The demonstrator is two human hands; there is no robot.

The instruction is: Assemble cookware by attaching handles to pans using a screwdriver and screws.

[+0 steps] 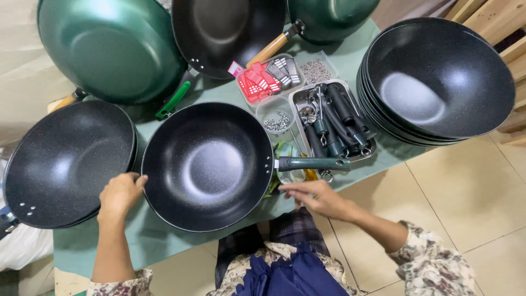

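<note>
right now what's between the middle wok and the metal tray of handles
In the head view, a small clear tub of screws sits between the middle wok and the metal tray. Lower down, the wok's green handle crosses that gap.

Beyond the right-hand fingers (pixel 296 189), red and dark striped labels (pixel 267 77) sit in a clear tray; a green-yellow packet (pixel 286 151) lies just ahead.

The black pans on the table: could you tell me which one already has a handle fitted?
The middle pan, touched by the left hand; its green handle points right.
</note>
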